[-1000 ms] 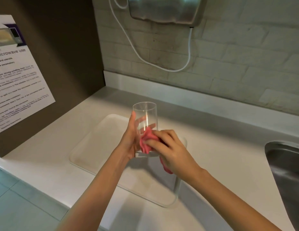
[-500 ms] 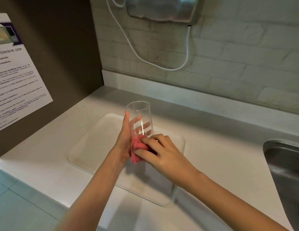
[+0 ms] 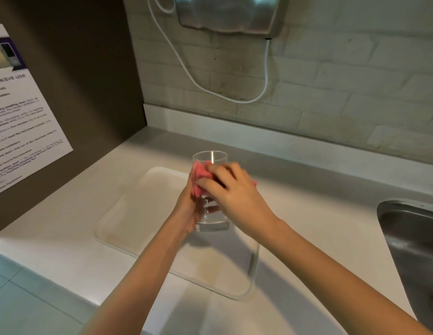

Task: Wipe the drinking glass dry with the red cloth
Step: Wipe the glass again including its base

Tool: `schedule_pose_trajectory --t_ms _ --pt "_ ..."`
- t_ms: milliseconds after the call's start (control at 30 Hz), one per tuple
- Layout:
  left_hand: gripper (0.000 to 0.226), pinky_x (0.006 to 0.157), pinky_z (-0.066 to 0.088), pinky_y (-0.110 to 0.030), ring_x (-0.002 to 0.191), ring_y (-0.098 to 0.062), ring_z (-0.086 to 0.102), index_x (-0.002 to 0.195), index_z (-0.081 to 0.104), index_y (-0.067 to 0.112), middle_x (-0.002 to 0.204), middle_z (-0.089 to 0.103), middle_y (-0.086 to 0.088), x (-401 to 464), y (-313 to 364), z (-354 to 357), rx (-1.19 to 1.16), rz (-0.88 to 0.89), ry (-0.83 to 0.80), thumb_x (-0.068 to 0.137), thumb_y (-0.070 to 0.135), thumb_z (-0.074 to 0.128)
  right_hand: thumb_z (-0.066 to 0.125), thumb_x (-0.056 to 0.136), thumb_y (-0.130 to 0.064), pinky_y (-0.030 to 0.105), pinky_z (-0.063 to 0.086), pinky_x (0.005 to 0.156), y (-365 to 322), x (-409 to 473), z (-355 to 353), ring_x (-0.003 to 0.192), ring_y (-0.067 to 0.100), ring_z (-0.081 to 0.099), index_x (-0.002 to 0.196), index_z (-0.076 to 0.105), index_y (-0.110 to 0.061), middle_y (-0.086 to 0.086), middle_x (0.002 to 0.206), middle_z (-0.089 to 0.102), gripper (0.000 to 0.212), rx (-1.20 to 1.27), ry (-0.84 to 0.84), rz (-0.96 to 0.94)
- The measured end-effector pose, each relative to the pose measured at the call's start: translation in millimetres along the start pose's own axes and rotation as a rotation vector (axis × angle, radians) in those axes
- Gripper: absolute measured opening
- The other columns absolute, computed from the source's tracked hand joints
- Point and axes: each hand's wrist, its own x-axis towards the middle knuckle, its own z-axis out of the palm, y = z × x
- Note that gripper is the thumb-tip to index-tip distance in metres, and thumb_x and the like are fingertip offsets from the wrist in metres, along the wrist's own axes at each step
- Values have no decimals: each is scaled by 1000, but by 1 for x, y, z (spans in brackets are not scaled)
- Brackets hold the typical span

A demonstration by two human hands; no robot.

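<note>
glass (image 3: 212, 213) upright, held above tray (image 3: 138, 209) | left hand (image 3: 186, 211) fingers wrapped round glass's lower half | right hand (image 3: 231, 189) fingers closed on red cloth (image 3: 201, 175), pressing it against upper wall just under rim | wiping underway; lower wall, inside likely left

The glass (image 3: 212, 213) is clear and glossy, the cloth (image 3: 201, 176) soft red fabric. The tray (image 3: 138, 213) looks like smooth matt plastic on a matt white counter (image 3: 319, 226). Sink (image 3: 413, 238) and dryer (image 3: 230, 13) are brushed metal.
</note>
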Motion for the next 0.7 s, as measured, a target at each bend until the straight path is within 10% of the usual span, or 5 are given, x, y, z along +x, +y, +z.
schedule_pose_trajectory --t_ms 133,433,700 --pt "68 68 59 -41 83 -26 72 120 55 25 99 75 -7 1 7 -13 -84 -34 69 78 75 38 58 82 -2 32 41 91 4 -44 7 105 28 44 113 65 -9 16 119 63 32 170 -8 -100" --pt "62 80 57 -51 94 -32 70 109 67 25 102 74 -12 0 -4 -4 -61 -44 -38 80 73 41 61 90 -8 26 39 91 13 -6 -2 101 25 52 112 64 -11 8 116 60 23 448 286 402" --pt "62 62 58 -35 84 -23 73 112 64 29 92 77 -2 -1 12 -11 -7 14 1 74 73 41 70 76 2 41 50 82 -6 -29 11 102 31 49 107 68 -11 14 117 65 34 123 66 -56"
